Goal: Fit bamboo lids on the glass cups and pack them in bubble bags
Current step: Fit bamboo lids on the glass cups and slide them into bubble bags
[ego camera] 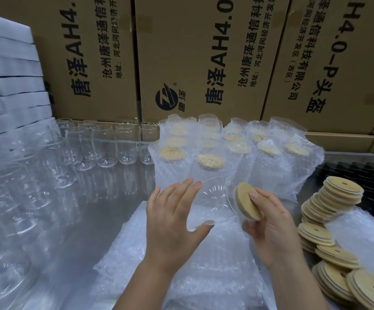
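Observation:
My left hand [172, 222] grips a clear glass cup [212, 198] lying on its side, mouth turned to the right. My right hand [268, 224] holds a round bamboo lid [247, 201] against the cup's mouth, with the thumb pressing on the lid's face. Both hands hover over a pile of empty bubble bags [203, 269] at the front of the table.
Several bare glass cups [105, 146] stand at the left and back. Several bagged, lidded cups [237, 151] stand at the back centre. Stacks of bamboo lids [331, 222] lie at the right. Cardboard boxes [203, 57] wall off the back; white foam sheets [9, 70] are stacked at left.

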